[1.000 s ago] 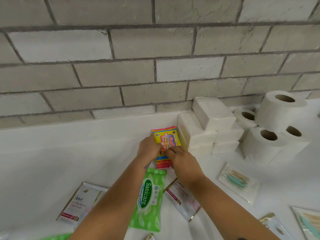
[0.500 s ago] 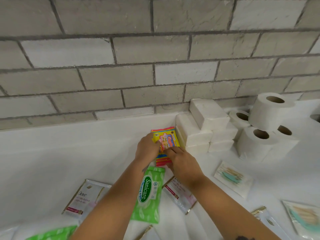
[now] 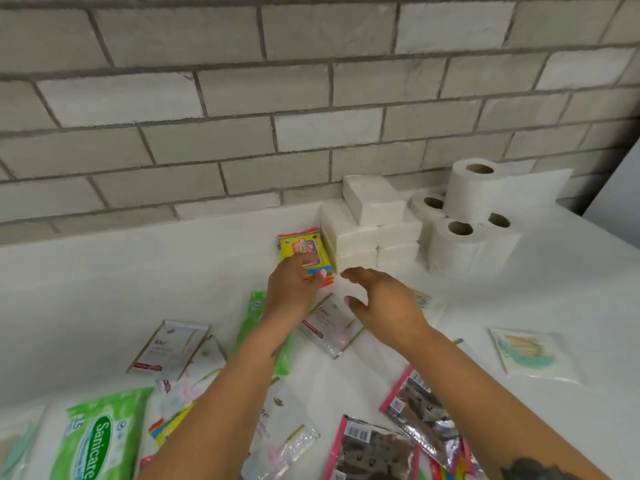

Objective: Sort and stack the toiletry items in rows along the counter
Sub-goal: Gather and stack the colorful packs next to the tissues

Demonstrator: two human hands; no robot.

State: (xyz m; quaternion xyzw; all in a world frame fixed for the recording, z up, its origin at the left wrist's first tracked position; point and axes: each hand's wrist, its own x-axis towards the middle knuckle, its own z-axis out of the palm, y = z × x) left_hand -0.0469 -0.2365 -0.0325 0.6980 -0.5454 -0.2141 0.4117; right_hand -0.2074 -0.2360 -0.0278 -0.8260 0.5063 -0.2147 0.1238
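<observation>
Snack packet [image 3: 302, 249] left of tissue stack [image 3: 367, 230], paper rolls [image 3: 467, 220] right, sachets [image 3: 169, 349] in front.

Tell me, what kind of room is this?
Probably a bathroom or storeroom counter, though I can't be sure. A white counter runs along a grey brick wall, with toilet paper rolls, white tissue packs and wet-wipe packs spread out.

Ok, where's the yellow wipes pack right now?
The yellow wipes pack sits mid-counter near the brick wall, against the left of the white tissue stack, the left hand resting on it.
</observation>
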